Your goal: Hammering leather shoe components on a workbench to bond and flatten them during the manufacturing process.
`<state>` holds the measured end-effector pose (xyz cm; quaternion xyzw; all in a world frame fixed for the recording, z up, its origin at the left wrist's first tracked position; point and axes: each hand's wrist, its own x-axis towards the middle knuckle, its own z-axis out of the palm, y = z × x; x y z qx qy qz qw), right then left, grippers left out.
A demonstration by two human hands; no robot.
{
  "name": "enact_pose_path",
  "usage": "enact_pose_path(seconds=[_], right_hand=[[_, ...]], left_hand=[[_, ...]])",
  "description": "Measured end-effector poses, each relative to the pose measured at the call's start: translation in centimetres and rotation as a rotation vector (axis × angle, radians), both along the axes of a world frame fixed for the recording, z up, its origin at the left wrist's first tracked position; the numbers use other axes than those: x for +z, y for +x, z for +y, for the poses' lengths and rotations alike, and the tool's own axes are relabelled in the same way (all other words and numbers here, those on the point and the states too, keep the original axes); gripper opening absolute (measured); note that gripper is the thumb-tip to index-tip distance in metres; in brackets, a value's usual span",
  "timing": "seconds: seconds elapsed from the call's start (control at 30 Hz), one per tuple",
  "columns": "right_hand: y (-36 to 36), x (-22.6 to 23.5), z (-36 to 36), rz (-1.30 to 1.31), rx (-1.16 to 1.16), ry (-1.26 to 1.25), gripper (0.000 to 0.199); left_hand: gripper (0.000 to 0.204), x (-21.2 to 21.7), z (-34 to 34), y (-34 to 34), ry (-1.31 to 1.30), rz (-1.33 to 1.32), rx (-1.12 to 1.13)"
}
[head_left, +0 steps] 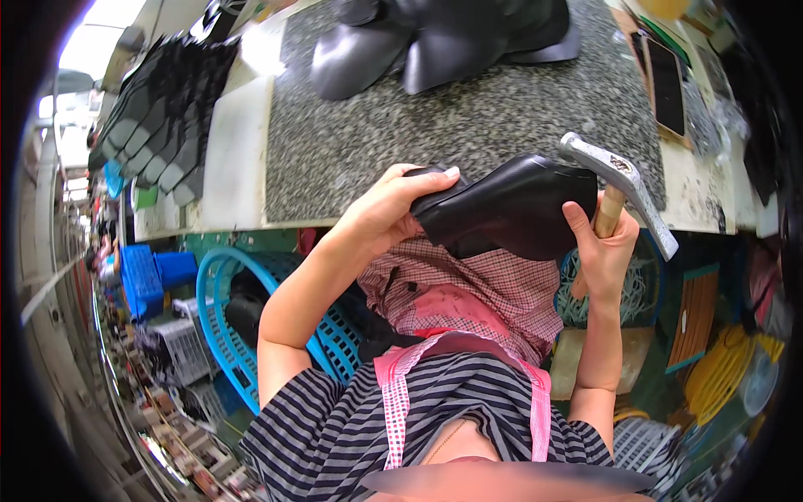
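Seen from above, looking down the front of a striped shirt and checked pink apron: one black shoe upper (pixel 510 205) held up in the air just in front of the counter's (pixel 468 125) near edge, over the lap and not resting on any surface. Left hand (pixel 397 205) curled closed around the shoe's left end, thumb lying along the top. Right hand (pixel 606 243) closed around the wooden handle of one hammer (pixel 623 188), with the thumb pressed against the shoe's right side; metal hammer head tilted above the fingers, level with the counter's near right edge. Speckled grey stone counter top mostly bare through its middle, with open room between the near edge and the things at the far edge. At the far edge, a heap of dark grey leather boot pieces (pixel 443 38); exact count unclear because of overlap. Along the right edge, one flat dark phone-like slab (pixel 667 84) on a brown board. Past the counter's left edge, a fanned stack of black and grey sole pieces (pixel 159 109), too many and too overlapped to count. Below the near edge on the left, one light blue plastic basket (pixel 222 309); further left, one blue crate (pixel 142 280).
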<state>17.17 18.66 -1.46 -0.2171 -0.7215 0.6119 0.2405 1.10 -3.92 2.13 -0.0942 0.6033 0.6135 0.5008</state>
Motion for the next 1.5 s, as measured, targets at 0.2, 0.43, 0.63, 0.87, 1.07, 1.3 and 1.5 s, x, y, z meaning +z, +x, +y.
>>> enact_pose_path(seconds=[0.2, 0.43, 0.63, 0.87, 1.07, 1.3, 1.5], right_hand=[[-1.9, -1.3, -2.3, -0.083, 0.119, 0.015, 0.028], [-3.7, -1.9, -5.2, -0.106, 0.285, 0.050, 0.050], [-5.5, -1.0, -7.0, 0.042, 0.324, 0.369, 0.027], [-5.6, 0.1, -9.1, -0.152, 0.384, 0.116, 0.015], [-4.7, 1.0, -5.9, -0.081, 0.339, 0.122, 0.018], [-6.9, 5.3, -3.2, -0.238, 0.503, 0.064, 0.029], [-14.2, 6.0, -2.8, -0.080, 0.388, 0.373, 0.037]], left_hand=[[0.018, 0.4, -4.0, 2.3, 0.278, -0.467, 0.298], [0.021, -0.4, -8.7, 4.3, 0.591, -0.875, 0.562], [0.029, -1.7, -11.6, 6.2, 0.728, -0.914, 0.794], [0.031, -3.0, -19.3, 8.8, 0.645, -0.407, 0.850], [0.021, -5.4, -44.5, 17.7, 0.421, 0.325, 1.115], [0.063, -2.2, -37.3, 10.1, -1.593, 1.175, 0.529], [0.057, 2.1, -13.5, -7.5, -0.578, 1.744, 0.064]])
